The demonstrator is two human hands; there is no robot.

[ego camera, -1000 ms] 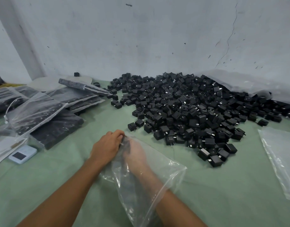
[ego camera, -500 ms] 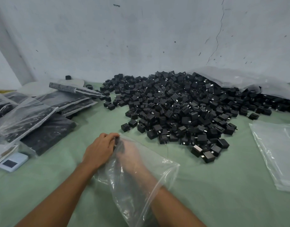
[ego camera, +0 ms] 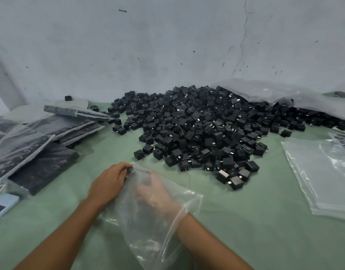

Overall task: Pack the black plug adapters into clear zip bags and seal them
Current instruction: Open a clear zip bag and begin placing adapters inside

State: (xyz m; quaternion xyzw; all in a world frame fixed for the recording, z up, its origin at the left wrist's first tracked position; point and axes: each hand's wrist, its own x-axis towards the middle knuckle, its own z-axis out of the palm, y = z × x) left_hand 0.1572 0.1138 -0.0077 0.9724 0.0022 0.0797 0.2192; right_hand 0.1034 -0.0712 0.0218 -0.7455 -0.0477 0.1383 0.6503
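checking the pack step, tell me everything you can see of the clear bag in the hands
The clear bag is thin, glossy, crumpled plastic, resting on the green table with its mouth open toward the person. The right hand is inside it past the wrist, blurred through the film. The left hand pinches its far edge. Contents unclear.

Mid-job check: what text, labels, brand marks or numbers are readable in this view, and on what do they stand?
No text is readable anywhere in this view.
Screen of the small pale device: dark, nothing legible.
Faces of the black plug adapters: any markings are too small to read.
The packed bags and the clear zip bag: no label visible.
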